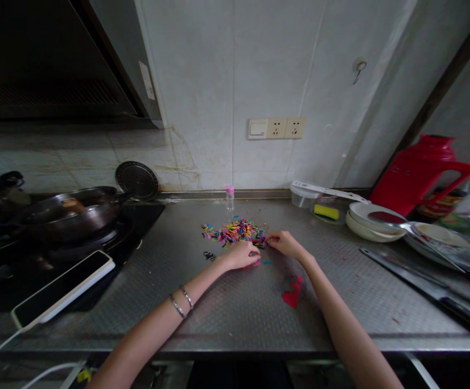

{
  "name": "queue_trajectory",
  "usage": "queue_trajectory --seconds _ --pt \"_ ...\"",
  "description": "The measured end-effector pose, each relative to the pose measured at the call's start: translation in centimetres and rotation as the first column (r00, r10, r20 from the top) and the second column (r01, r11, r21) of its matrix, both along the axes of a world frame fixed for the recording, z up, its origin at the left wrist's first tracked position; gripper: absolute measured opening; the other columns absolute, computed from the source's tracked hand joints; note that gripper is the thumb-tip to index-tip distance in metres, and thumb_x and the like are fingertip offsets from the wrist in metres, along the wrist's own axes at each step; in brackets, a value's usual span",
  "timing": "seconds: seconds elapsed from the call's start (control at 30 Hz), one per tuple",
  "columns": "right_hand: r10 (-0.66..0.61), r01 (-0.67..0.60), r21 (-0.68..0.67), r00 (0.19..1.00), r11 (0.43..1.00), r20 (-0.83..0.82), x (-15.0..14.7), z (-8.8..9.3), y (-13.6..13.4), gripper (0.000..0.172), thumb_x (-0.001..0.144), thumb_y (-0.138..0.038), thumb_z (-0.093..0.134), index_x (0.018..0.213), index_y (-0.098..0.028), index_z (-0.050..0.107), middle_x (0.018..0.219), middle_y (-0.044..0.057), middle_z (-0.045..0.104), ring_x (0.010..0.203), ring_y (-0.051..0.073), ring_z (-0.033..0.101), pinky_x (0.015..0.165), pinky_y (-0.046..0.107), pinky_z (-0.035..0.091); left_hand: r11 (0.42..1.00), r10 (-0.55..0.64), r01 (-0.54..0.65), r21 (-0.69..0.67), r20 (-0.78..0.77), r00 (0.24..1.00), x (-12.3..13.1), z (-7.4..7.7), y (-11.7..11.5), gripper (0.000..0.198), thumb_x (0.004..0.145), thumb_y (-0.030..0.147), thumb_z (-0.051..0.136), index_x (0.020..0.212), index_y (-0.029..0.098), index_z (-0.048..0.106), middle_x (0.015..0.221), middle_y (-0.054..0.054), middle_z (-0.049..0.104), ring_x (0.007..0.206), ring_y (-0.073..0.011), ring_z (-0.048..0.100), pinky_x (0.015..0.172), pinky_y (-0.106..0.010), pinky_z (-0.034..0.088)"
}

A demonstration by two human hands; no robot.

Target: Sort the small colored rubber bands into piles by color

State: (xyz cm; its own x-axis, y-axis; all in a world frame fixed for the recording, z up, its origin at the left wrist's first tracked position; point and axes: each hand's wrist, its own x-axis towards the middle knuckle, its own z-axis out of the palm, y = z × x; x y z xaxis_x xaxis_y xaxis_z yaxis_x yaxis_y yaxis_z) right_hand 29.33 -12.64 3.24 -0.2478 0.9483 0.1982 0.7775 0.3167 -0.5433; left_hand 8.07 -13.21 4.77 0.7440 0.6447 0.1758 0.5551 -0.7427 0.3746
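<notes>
A heap of small coloured elastic bands (235, 231) lies on the steel counter (238, 302). My left hand (243, 255) rests just below the heap, fingers curled over some pink bands. My right hand (281, 243) pinches at the heap's right edge, fingers closed on bands too small to make out. A few black bands (209, 255) lie apart to the left, and a blue one (267, 262) sits between my hands. A small clear bottle with a pink cap (229, 197) stands behind the heap.
A phone on a white cable (62, 288) lies on the black hob beside a dark wok (72, 213). Red scraps (293, 294) lie near my right forearm. At right are stacked bowls (375, 221), a red thermos (419, 170), a sponge dish (327, 212) and a long knife (425, 289).
</notes>
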Motion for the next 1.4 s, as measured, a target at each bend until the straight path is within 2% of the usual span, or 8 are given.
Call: queue_trajectory --seconds 0.13,0.33,0.47,0.7,0.9,1.03,1.2,1.4 --pt "0.009 -0.009 -0.028 1.000 1.000 -0.012 -0.3 0.6 -0.4 0.024 0.066 -0.020 0.048 0.079 -0.014 0.068 0.061 0.000 0.059 0.056 0.010 0.048 0.053 0.019 0.034 0.996 0.045 -0.038 -0.075 0.084 0.995 -0.6 0.2 0.8 0.027 0.073 0.033 0.052 0.090 0.018 0.067 0.075 -0.005 0.065 0.068 -0.0148 0.056 0.062 -0.022 0.037" --pt "0.266 -0.254 -0.324 0.964 0.911 -0.007 -0.8 1.6 -1.3 0.027 0.060 -0.033 0.061 0.081 -0.015 0.066 0.055 -0.003 0.052 0.051 0.008 0.044 0.046 0.017 0.030 0.988 0.042 -0.020 -0.154 0.141 0.989 -3.0 0.6 2.0 0.022 0.072 0.026 0.052 0.081 0.015 0.068 0.072 -0.003 0.065 0.063 -0.0124 0.054 0.059 -0.021 0.036" --pt "0.271 -0.226 -0.401 0.961 0.888 0.058 -1.2 1.0 -1.5 0.026 0.055 -0.025 0.063 0.081 -0.016 0.065 0.055 -0.004 0.052 0.049 0.007 0.042 0.044 0.017 0.028 0.981 0.015 0.007 -0.194 0.111 0.994 -3.9 0.8 2.2 0.019 0.070 0.025 0.054 0.078 0.015 0.069 0.070 -0.002 0.066 0.060 -0.0114 0.052 0.057 -0.020 0.035" --pt "0.233 -0.169 -0.392 0.965 0.904 0.121 -2.2 0.9 -1.7 0.012 0.056 -0.016 0.052 0.064 -0.016 0.062 0.052 -0.003 0.053 0.047 0.007 0.042 0.042 0.016 0.027 0.987 -0.007 0.008 -0.159 0.006 1.000 -3.1 0.7 0.9 0.032 0.062 0.041 0.064 0.083 0.017 0.068 0.067 -0.003 0.063 0.059 -0.0124 0.053 0.054 -0.020 0.033" --pt "0.161 -0.119 -0.362 0.983 0.925 0.091 -0.1 1.3 -1.4 0.012 0.057 -0.016 0.048 0.060 -0.015 0.060 0.050 -0.003 0.052 0.047 0.007 0.042 0.043 0.017 0.028 0.986 0.008 -0.001 -0.164 0.040 0.999 -3.2 0.4 1.0 0.026 0.068 0.035 0.059 0.085 0.017 0.067 0.071 -0.003 0.063 0.061 -0.0125 0.053 0.056 -0.020 0.034" --pt "0.126 -0.085 -0.342 0.987 0.936 0.099 0.7 1.9 -1.4 0.015 0.058 -0.019 0.054 0.070 -0.016 0.063 0.051 -0.003 0.052 0.047 0.008 0.042 0.043 0.018 0.028 0.985 0.047 -0.031 -0.170 0.092 0.995 -3.6 0.5 1.7 0.024 0.073 0.032 0.052 0.081 0.015 0.067 0.069 -0.002 0.063 0.060 -0.0115 0.052 0.055 -0.020 0.034" --pt "0.210 -0.199 -0.275 0.978 0.941 0.011 -1.4 2.5 -2.0 0.033 0.060 -0.028 0.061 0.091 -0.017 0.062 0.056 -0.004 0.051 0.051 0.008 0.043 0.046 0.018 0.029 0.983 0.066 -0.036 -0.181 0.163 0.984 -4.1 0.7 2.5 0.022 0.073 0.026 0.052 0.082 0.014 0.067 0.069 -0.003 0.063 0.058 -0.0108 0.051 0.054 -0.019 0.034" --pt "0.317 -0.294 -0.230 0.946 0.928 0.069 -4.2 1.5 -2.5 0.030 0.060 -0.027 0.062 0.089 -0.019 0.063 0.059 -0.004 0.049 0.052 0.007 0.041 0.048 0.017 0.028 0.977 0.108 -0.067 -0.204 0.195 0.975 -4.8 0.6 3.3 0.022 0.074 0.027 0.052 0.080 0.013 0.067 0.070 -0.003 0.064 0.060 -0.0108 0.052 0.055 -0.019 0.034"
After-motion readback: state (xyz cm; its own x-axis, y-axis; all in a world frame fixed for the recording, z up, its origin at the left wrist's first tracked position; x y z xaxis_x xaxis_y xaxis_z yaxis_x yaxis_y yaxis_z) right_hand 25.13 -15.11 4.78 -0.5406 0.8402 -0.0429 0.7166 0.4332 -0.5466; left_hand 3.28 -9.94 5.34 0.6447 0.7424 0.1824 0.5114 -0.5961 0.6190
